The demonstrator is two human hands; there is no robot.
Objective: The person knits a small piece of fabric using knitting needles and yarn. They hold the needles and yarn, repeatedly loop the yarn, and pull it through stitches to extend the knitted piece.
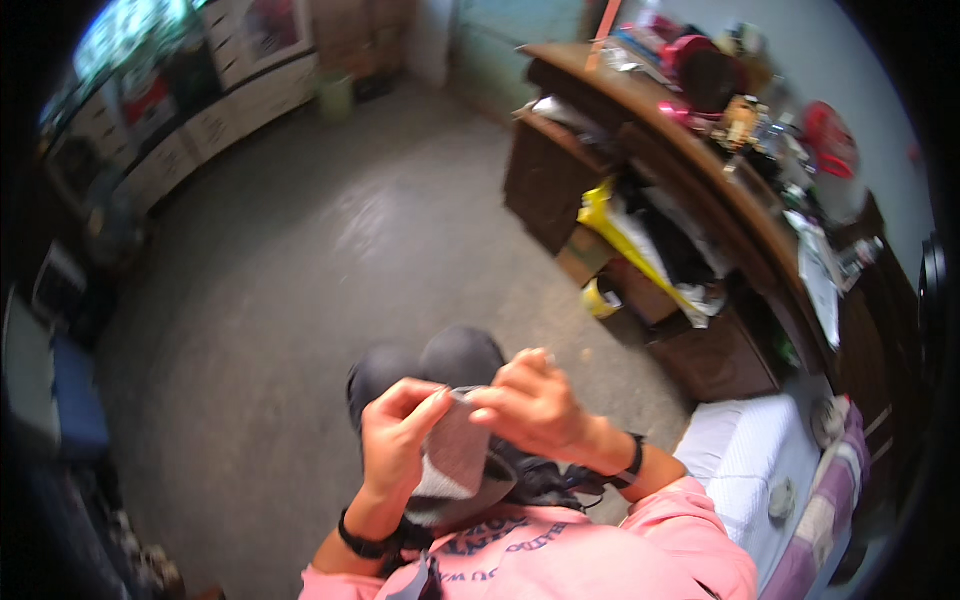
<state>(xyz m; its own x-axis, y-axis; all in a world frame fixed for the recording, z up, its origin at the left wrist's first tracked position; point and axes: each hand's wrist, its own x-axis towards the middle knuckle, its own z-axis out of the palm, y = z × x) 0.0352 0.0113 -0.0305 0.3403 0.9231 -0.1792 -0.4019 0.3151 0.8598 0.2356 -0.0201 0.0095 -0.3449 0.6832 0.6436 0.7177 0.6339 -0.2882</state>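
A piece of grey fabric (455,450) hangs from my two hands above my lap. My left hand (397,435) pinches its upper edge between thumb and index finger. On the other side, my right hand (536,405) has its thumb and fingertips at the same edge, close to the left fingertips. More grey cloth (495,484) lies in my lap below, partly hidden by the hanging piece. My knees (461,356) in dark trousers are just beyond the hands. Dark bands circle both wrists.
A wooden desk (667,135) with cluttered top and shelves stands at the right. Beside me at the lower right is a bed with a white cover (739,450). Cabinets (247,97) line the far left wall, with a pale green bin (336,97) near them. A blue box-like object (77,397) is at the left.
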